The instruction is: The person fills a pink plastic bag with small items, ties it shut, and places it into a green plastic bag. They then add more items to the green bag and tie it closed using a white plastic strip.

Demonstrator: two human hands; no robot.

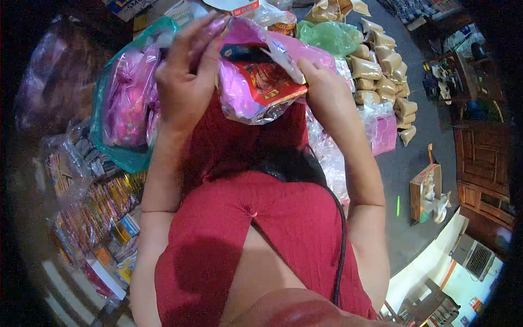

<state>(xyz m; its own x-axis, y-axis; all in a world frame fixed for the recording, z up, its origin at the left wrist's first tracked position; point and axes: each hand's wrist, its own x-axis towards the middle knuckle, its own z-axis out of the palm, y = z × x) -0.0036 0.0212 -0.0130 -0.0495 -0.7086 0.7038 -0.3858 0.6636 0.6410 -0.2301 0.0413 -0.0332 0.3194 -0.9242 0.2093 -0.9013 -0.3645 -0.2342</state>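
Both hands are at an opened pink and silver plastic bag (237, 92) above the lap. Inside its mouth shows a red printed packet (264, 82), with something dark blue behind it. On the bag's left edge, my left hand (188, 76) has its thumb and fingers closed around the pink plastic near the top. My right hand (324, 84) pinches the right edge of the bag beside the packet's corner. To the left, a teal plastic bag (98, 117) holds pink wrapped bundles (128, 103).
Several tan filled bags (384, 68) are piled at the upper right, near a green plastic bag (329, 37). Bundled colourful packets (101, 204) lie at the lower left. A cardboard box (425, 191) stands on the floor at right, by a wooden cabinet (479, 150).
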